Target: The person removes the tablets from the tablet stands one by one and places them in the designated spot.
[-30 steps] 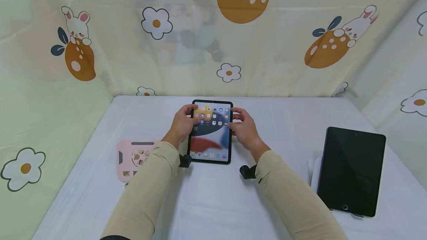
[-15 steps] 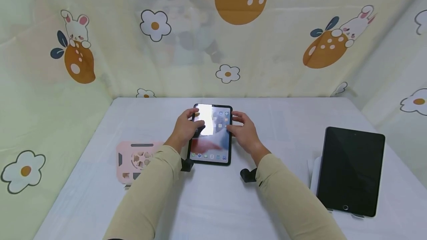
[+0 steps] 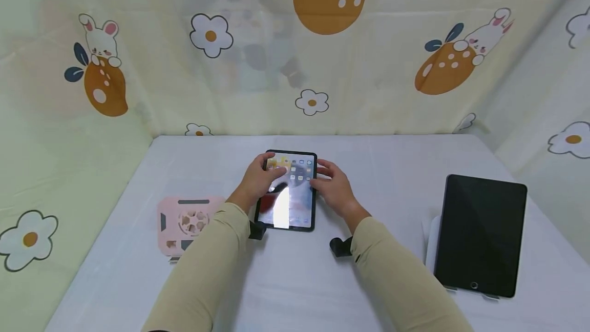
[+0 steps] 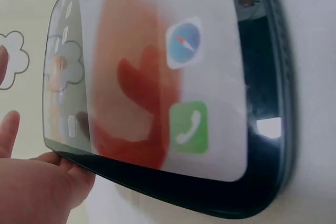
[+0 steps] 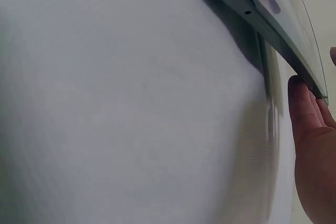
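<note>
Head view: 2 hands hold a lit tablet over the counter.

The left hand [image 3: 258, 181] grips the left edge of the tablet [image 3: 288, 191], with its thumb on the screen. The right hand [image 3: 334, 188] holds the right edge with curled fingers. The tablet sits in the middle of the white counter [image 3: 295, 281], its near end low and its far end tipped up. Its screen glows with little app icons and a bright glare. In the left wrist view, the screen [image 4: 157, 77] shows a green phone icon up close. A pink stand [image 3: 184, 222] lies just left of the left arm. A dark tablet [image 3: 479, 234] leans on a white stand far to the right.
</note>
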The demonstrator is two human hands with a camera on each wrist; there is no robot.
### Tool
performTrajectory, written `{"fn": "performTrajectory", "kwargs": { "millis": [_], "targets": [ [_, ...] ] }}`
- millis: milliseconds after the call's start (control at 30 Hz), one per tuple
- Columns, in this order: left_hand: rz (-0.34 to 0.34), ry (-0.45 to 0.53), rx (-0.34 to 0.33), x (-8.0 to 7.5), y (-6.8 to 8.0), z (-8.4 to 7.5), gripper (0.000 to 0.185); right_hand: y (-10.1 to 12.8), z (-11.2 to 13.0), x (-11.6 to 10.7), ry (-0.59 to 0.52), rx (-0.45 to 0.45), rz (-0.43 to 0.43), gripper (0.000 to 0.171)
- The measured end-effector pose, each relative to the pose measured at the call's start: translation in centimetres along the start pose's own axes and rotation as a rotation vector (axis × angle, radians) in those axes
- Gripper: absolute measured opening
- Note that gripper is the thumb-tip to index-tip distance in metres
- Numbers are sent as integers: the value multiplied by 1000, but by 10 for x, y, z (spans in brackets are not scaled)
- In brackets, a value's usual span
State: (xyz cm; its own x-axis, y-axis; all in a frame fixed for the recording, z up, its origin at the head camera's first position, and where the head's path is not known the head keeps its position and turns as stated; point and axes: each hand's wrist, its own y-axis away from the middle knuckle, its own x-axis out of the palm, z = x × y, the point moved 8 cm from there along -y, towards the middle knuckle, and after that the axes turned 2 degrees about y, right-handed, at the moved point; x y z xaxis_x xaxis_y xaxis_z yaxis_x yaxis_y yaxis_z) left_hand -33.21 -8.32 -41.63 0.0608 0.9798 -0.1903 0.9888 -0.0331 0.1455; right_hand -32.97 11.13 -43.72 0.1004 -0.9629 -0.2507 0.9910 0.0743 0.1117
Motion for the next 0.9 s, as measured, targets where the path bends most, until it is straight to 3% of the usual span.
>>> {"fn": "performTrajectory", "kwargs": {
  "millis": [300, 500, 667, 900],
  "targets": [
    [-4, 2, -41, -3, 0, 9, 66, 0, -1, 12, -18, 30, 25, 61],
    [-12, -26, -61, -3, 1, 8, 67, -1, 0, 20, -59, 9, 50, 66],
    [-31, 8, -68, -2, -1, 10, 68, 0, 3, 26, -88, -16, 66, 73],
    [-59, 9, -72, -5, -4, 14, 68, 0, 0, 32, -18, -12, 60, 79]
  ]
}}
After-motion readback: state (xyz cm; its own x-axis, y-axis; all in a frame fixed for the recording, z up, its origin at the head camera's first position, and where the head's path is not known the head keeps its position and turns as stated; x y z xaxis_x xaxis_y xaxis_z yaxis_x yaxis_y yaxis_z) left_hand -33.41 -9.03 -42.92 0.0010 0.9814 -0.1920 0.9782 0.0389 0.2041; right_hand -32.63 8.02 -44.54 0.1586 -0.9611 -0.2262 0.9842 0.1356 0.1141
